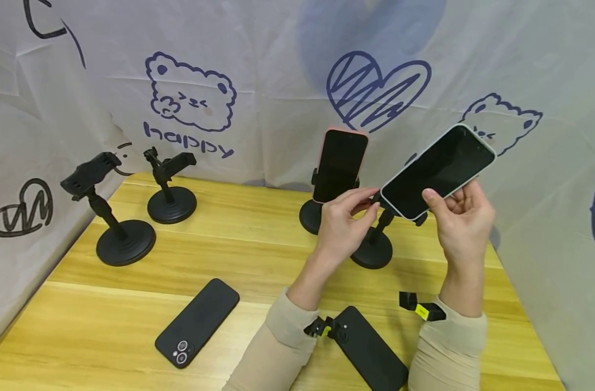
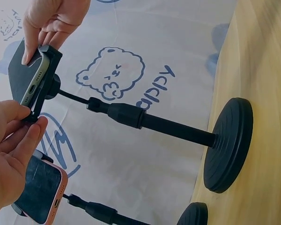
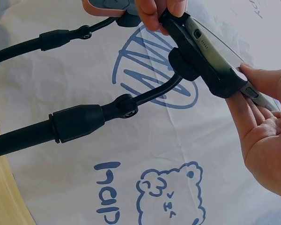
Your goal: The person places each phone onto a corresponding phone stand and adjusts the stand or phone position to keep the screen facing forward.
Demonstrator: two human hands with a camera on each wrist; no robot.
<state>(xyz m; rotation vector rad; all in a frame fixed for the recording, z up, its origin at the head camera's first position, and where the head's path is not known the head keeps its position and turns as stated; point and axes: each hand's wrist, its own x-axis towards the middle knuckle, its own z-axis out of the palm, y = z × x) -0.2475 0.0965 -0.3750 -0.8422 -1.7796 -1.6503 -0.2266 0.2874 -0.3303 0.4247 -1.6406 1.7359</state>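
A smartphone (image 1: pixel 439 168) in a pale case, its screen dark, sits tilted in the clamp (image 3: pixel 196 56) of a black phone stand (image 1: pixel 372 251). My right hand (image 1: pixel 466 222) holds the phone by its lower right side, thumb on the screen edge and the other fingers behind. At the phone's left end, my left hand (image 1: pixel 343 225) pinches the clamp's end between thumb and fingers. The left wrist view shows the phone's bottom edge with its charging port lying along the clamp. A bent neck (image 3: pixel 157 91) joins the clamp to the stand's pole.
Just left stands another phone stand (image 1: pixel 310 217) bearing a pink-cased phone (image 1: pixel 341 163). Two more black stands (image 1: pixel 126 241) (image 1: pixel 171 205), without phones, are at the table's far left. One black phone (image 1: pixel 197 323) lies face down in front; another (image 1: pixel 371 350) lies between my forearms. A drawn-on cloth (image 1: pixel 278 81) hangs behind.
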